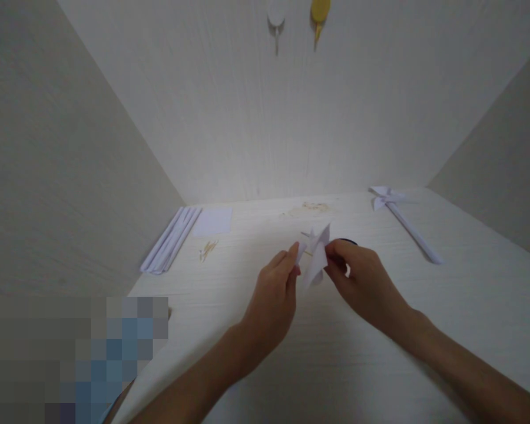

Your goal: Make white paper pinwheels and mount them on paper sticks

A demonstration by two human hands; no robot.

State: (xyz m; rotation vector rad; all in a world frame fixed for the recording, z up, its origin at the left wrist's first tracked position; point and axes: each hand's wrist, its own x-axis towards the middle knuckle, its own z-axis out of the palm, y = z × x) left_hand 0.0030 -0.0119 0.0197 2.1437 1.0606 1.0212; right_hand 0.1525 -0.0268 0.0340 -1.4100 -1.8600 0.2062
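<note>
Both my hands hold a small folded white paper pinwheel head [317,254] just above the pale table [468,306]. My left hand [276,294] pinches its left edge between thumb and fingertips. My right hand [362,280] grips its right side. A thin wooden stick pokes out near the paper's upper left. Something dark shows just behind my right hand's fingers, mostly hidden.
A finished white paper pinwheel on a rolled paper stick [401,221] lies at the back right. Several rolled white paper sticks [170,241] and a white paper square [212,222] lie at the back left, with loose toothpicks [207,250] beside them. Walls enclose three sides.
</note>
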